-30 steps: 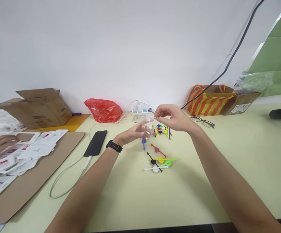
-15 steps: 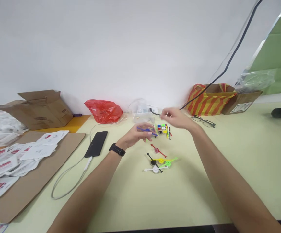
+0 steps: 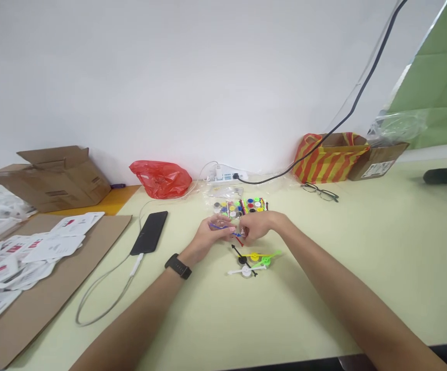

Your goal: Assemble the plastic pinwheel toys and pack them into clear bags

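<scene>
My left hand (image 3: 210, 236), with a black watch on its wrist, pinches a thin blue plastic arrow (image 3: 223, 226) low over the pale green table (image 3: 362, 268). My right hand (image 3: 257, 225) is closed beside it, its fingertips touching the blue arrow's right end and a red arrow (image 3: 239, 240) under it. Just in front of both hands lie black, yellow, green and white arrows with round hubs (image 3: 252, 260). Behind the hands sits a cluster of small coloured discs and arrows (image 3: 241, 207).
A black phone (image 3: 149, 232) on a white cable lies to the left. Further left, white packets (image 3: 33, 250) cover a cardboard sheet, with a cardboard box (image 3: 59, 175) behind. A red bag (image 3: 161, 179), power strip (image 3: 225, 176), glasses (image 3: 319, 191) and a striped bag (image 3: 329, 157) line the back.
Both hands came down from above the table and drew together over the arrows. The left hand kept the blue arrow; the right hand left the back cluster and closed on it.
</scene>
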### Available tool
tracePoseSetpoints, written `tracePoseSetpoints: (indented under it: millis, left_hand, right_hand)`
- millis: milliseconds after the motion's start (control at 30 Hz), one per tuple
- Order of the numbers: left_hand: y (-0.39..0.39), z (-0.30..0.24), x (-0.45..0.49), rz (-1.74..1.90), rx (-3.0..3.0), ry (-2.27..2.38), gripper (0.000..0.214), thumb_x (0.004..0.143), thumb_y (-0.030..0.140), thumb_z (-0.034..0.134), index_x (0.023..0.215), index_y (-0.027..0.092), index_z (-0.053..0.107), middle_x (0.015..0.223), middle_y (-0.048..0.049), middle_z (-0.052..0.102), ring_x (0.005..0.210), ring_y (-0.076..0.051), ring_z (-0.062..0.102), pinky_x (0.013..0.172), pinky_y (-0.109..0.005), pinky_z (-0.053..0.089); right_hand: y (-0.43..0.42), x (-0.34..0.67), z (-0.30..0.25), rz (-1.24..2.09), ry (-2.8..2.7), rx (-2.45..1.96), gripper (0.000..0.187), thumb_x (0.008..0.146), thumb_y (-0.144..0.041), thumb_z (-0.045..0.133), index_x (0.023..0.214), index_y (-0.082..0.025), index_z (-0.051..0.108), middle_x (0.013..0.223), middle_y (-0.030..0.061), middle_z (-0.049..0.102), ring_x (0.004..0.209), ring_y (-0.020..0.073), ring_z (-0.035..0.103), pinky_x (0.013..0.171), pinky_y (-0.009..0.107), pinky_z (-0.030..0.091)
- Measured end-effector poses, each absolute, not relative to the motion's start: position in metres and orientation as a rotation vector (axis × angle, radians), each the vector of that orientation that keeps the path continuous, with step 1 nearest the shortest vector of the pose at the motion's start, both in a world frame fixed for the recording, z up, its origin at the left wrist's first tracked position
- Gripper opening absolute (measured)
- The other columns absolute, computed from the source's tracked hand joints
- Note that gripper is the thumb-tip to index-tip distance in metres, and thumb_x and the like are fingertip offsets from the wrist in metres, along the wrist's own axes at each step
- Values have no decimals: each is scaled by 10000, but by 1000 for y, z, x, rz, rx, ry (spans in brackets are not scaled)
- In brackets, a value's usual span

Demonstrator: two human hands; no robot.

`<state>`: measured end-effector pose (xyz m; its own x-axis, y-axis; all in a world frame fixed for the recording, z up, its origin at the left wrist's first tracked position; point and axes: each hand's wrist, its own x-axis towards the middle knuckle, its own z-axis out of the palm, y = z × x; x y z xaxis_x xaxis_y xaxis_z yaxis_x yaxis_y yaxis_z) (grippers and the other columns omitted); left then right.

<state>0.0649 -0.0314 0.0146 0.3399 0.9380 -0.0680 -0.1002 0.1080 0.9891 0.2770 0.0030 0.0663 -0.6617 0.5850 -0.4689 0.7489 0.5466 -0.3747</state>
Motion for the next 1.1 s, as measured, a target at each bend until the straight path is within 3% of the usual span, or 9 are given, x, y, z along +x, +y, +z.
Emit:
tracePoseSetpoints:
  millis: [167,367,467,600,767,900,1000,1100]
  left_hand:
    - [-25,12,63,1102,1064,899,526,616,307,992,1050,156,736,929,-66,797,784,-178,760,645,-231,573]
    - [-20,10,61,1246,938,849,471,637,267,985,1032,149,759,999,-91,809,950,-195,760,919,-325,582]
    - [-21,11,62,1245,932,822,501,655,247,977,1093,150,754,1110,-120,800,1043,-210,749,985,-349,562]
    - [-19,9,62,1261,904,822,578,648,236,981,1167,164,737,1149,-120,793,1042,-202,752,987,-344,565]
    - [-18,4,63,1264,1024,913,556,620,295,994,1102,133,770,1059,-131,810,1010,-235,764,1002,-381,571]
    - [-25,8,66,1196,1143,950,498,665,376,967,1049,131,767,1008,-129,813,929,-245,780,905,-388,627]
    - [-34,13,72,1082,1261,973,464,748,456,903,1050,142,745,976,-126,811,848,-243,787,696,-319,653]
    - [-43,16,78,979,1375,971,494,789,504,859,1096,141,723,941,-137,807,714,-235,779,489,-237,575]
  right_hand:
    - [-6,270,71,-791,2409,1242,359,698,-507,820,828,-184,736,872,32,730,789,211,662,606,263,412]
    - [-19,256,74,-647,2459,1274,108,729,-218,738,824,-165,732,878,59,730,754,199,645,574,262,376]
    - [-19,258,74,-617,2472,1258,125,695,-114,682,802,-150,735,869,78,734,758,209,643,586,271,378]
    - [-16,266,75,-639,2486,1230,134,678,-88,652,769,-155,725,861,65,740,741,197,639,585,267,384]
    - [-10,281,89,-726,2574,1268,83,714,-145,661,783,-168,702,860,39,729,781,181,635,621,252,407]
    - [-9,306,110,-953,2722,1312,76,767,-190,639,825,-169,685,791,22,681,708,156,595,605,245,420]
    - [-13,328,128,-1307,2837,1341,82,816,-243,646,856,-173,663,770,13,657,676,145,585,603,243,460]
    - [-19,343,142,-1560,3063,1434,171,847,-330,707,869,-168,657,785,33,688,696,151,623,646,265,517]
